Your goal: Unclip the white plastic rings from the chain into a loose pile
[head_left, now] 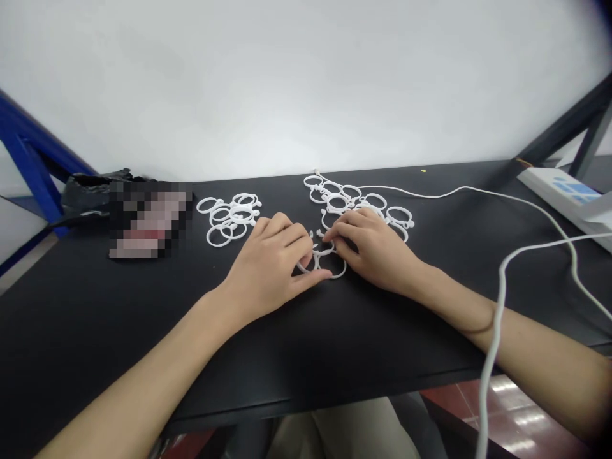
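Observation:
My left hand point(272, 261) and my right hand point(373, 245) meet at the middle of the black table point(95, 319). Both have curled fingers pinching a white plastic ring point(325, 260) that lies between them on the table. A loose pile of white rings point(229, 220) sits just left of my left hand. A second group of white rings point(351, 201), linked in a chain, lies behind my right hand and partly under its fingers.
A white cable point(500, 299) runs from the ring chain across the table's right side and down over my right forearm. A white box point(568, 191) sits at far right. A black bag point(90, 188) and a blurred patch lie at left. Blue frame bars point(29, 153) stand far left.

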`<control>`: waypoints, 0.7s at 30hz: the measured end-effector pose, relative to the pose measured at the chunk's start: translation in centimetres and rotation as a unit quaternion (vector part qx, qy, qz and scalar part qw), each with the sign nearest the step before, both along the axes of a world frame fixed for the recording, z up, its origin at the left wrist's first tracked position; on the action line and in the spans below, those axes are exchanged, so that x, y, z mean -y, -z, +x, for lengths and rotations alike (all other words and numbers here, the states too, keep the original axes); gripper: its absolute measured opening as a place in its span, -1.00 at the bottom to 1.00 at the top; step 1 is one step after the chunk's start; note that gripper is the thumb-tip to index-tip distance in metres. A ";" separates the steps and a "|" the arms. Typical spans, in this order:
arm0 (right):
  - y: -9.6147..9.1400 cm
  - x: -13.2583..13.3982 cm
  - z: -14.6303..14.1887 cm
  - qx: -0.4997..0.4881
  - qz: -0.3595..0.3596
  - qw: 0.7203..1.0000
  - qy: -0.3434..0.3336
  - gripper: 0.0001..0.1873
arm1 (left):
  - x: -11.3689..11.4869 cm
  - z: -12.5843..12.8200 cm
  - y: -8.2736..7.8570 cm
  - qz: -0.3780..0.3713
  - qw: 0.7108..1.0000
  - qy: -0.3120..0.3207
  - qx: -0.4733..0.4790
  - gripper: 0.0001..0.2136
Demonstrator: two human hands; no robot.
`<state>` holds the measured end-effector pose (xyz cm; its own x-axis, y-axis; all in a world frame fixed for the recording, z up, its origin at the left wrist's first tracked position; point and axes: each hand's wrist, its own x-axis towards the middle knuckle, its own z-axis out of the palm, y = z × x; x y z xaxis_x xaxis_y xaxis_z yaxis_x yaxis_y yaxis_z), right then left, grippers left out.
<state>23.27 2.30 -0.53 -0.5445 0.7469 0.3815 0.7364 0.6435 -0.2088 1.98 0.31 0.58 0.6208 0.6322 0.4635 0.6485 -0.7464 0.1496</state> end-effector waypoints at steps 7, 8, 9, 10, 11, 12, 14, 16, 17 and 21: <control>-0.1 0.0 -0.1 0.025 0.009 0.999 0.026 -0.76 | -0.2 -0.6 0.0 0.053 0.997 0.036 -0.053 -0.81; 0.0 0.0 -0.1 0.033 0.015 0.999 0.034 -0.75 | -0.2 -0.8 0.0 0.062 0.996 0.040 -0.053 -0.84; 0.0 -0.1 0.1 0.039 0.023 0.998 0.042 -0.75 | -0.1 -1.0 -0.1 0.070 0.995 0.043 -0.050 -0.86; 0.1 -0.2 0.2 0.042 0.029 0.998 0.049 -0.74 | -0.1 -1.2 -0.1 0.076 0.995 0.044 -0.046 -0.88; 0.2 -0.3 0.3 0.044 0.033 0.997 0.052 -0.75 | -0.1 -1.3 -0.2 0.080 0.995 0.042 -0.039 -0.88; 0.2 -0.4 0.4 0.043 0.035 0.997 0.053 -0.75 | -0.1 -1.4 -0.2 0.083 0.995 0.038 -0.029 -0.87; 0.2 -0.4 0.5 0.036 0.037 0.997 0.051 -0.78 | -0.1 -1.5 -0.3 0.081 0.996 0.032 -0.005 -0.83; 0.1 -0.2 0.4 0.022 0.044 0.998 0.050 -0.79 | 0.0 -1.4 -0.3 0.069 0.997 0.030 0.029 -0.79; -0.1 -0.1 0.3 0.009 0.047 0.998 0.047 -0.79 | 0.0 -1.2 -0.3 0.059 0.997 0.031 0.050 -0.77; -0.7 0.8 -0.4 -0.077 0.011 0.997 -0.029 -0.71 | 0.3 -0.5 -0.4 -0.001 0.992 0.036 0.123 -0.72</control>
<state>22.83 1.52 0.17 -0.5202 0.7065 0.4799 0.6586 0.6895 -0.3013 1.50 -0.04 0.96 0.5323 0.5915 0.6057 0.5381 -0.7887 0.2974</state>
